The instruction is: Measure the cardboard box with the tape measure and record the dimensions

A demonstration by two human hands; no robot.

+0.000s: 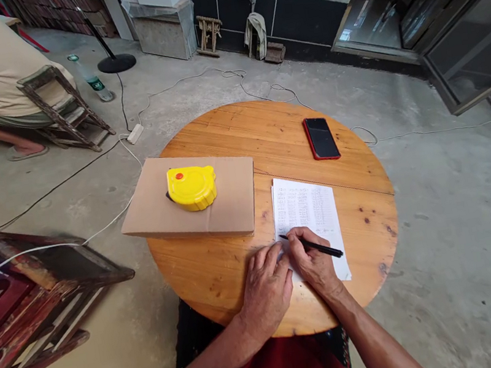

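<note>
My right hand (315,264) pinches the pen (330,250) near its tip, probably for control; my left hand (266,291), half-open, grasping nothing, seemingly steadies the paper (305,204) on the bench (216,279).

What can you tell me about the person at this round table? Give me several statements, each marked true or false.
1. The right hand holds a black pen. True.
2. The left hand rests at the edge of the paper. True.
3. The paper is blank. False: it bears rows of writing.
4. A phone lies on the table. True.
5. The table is square. False: its top is round.
6. The cardboard box has the phone on it. False: a yellow object sits there.
</note>
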